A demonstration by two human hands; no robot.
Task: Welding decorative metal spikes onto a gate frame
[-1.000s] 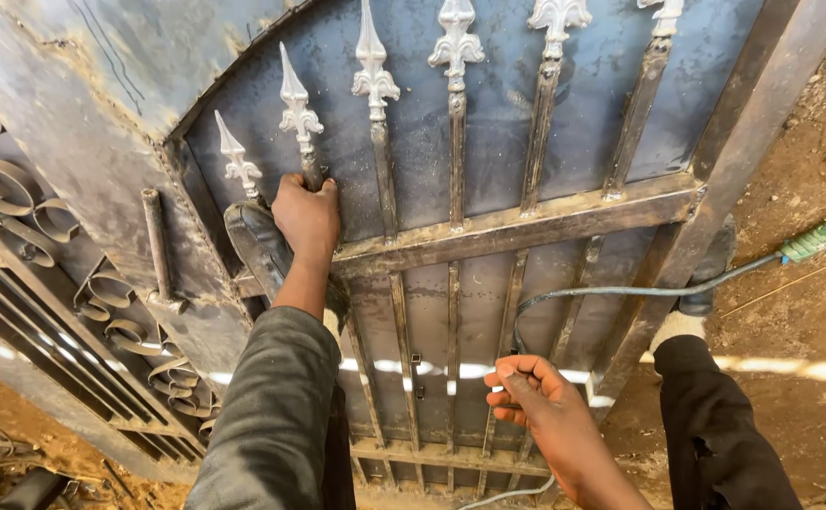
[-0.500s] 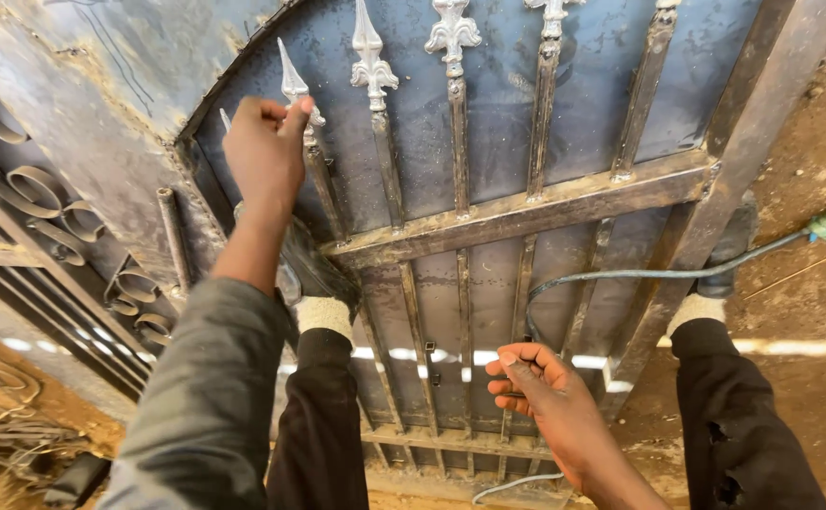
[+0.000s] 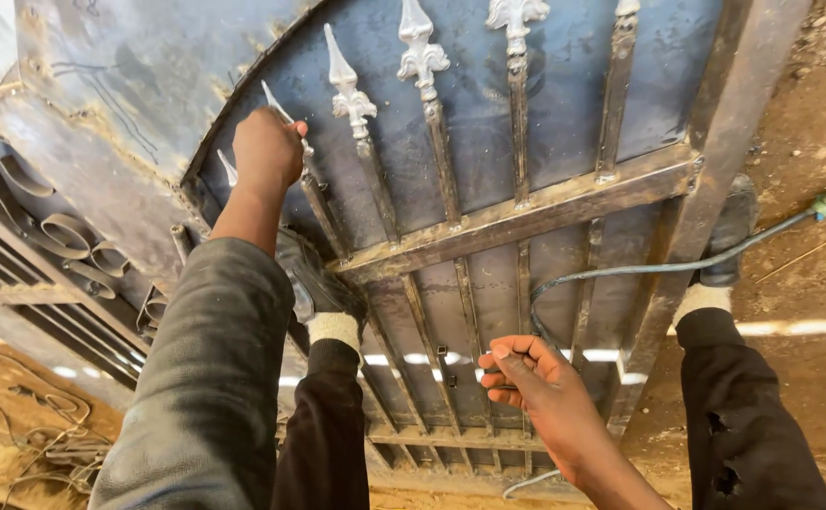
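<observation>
On the steel gate [image 3: 564,113] lying flat, a person is gripping a spear-point finial [image 3: 281,106] with one hand and a grey cable [image 3: 621,272] with the other.

The finial is topping the second bar from the left, near the gate's curved edge; the left hand [image 3: 266,151] is closing around it. The right hand [image 3: 531,382] is pinching the cable, fingers curled, over the lower bars. The person's black shoes [image 3: 729,227] are resting on the gate frame, and metal scrollwork [image 3: 63,236] is lying just beside, left.
</observation>
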